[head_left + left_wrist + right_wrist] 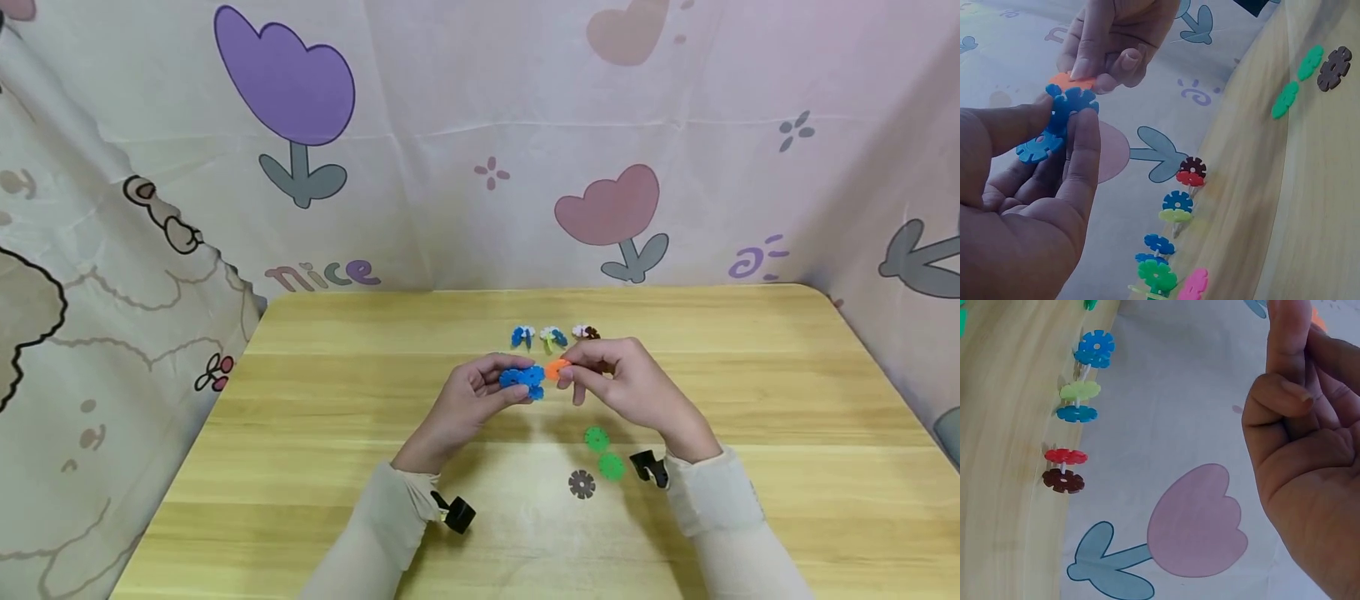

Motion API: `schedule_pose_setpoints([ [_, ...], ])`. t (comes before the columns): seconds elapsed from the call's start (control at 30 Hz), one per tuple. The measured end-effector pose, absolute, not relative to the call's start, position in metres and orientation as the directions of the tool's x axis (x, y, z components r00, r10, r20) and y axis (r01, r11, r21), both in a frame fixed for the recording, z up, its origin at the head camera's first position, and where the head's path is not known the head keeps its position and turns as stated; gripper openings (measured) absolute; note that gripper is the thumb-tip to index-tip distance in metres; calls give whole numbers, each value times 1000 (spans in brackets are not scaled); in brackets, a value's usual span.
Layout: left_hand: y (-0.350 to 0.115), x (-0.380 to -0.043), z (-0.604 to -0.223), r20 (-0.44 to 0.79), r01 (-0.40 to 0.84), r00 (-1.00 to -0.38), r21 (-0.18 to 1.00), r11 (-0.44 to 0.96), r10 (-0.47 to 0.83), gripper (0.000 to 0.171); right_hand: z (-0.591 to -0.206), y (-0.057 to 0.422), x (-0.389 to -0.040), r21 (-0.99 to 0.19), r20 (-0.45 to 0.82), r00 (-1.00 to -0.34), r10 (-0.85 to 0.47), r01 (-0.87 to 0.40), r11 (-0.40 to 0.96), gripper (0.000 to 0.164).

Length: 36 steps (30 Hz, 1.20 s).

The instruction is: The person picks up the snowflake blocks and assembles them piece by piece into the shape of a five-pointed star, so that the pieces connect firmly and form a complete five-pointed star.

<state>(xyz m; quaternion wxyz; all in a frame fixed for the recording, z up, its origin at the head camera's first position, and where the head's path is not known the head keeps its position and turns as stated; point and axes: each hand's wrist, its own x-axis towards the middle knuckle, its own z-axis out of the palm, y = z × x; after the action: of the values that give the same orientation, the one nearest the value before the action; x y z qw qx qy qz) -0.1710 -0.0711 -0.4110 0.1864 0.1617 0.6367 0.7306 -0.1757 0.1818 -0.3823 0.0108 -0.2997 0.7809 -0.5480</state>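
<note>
In the head view my left hand (472,400) pinches several blue notched plastic discs (522,377) joined together above the table. My right hand (633,385) holds an orange notched disc (557,369) between thumb and fingers, at the right end of the blue discs. From the left wrist view, the orange disc (1072,82) meets the top of the blue discs (1072,100); whether their slots are locked cannot be seen. Only a sliver of the orange disc (1318,320) shows past the right hand (1310,419) in the right wrist view.
Two loose green discs (604,454) and a dark brown disc (582,484) lie on the wooden table (300,467) near the right forearm. Behind the hands stand three small joined-disc pieces (553,337). A printed cloth (450,167) hangs behind the table.
</note>
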Motion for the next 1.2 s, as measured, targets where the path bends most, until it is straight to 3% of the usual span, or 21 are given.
schedule_pose_setpoints([
  [0.27, -69, -173, -410, 46, -32, -881, 987, -156, 472, 28, -376, 181, -174, -854, 315, -823, -473, -463, 237, 11],
  [0.83, -72, -174, -415, -8, -37, -856, 998, -46, 518, 17, -379, 165, -171, -927, 48, -877, -478, -217, 305, 20],
  [1.2, -72, -168, -421, -44, -62, -847, 998, -16, 529, 16, -379, 167, -163, -937, -50, -861, -506, -136, 323, 22],
])
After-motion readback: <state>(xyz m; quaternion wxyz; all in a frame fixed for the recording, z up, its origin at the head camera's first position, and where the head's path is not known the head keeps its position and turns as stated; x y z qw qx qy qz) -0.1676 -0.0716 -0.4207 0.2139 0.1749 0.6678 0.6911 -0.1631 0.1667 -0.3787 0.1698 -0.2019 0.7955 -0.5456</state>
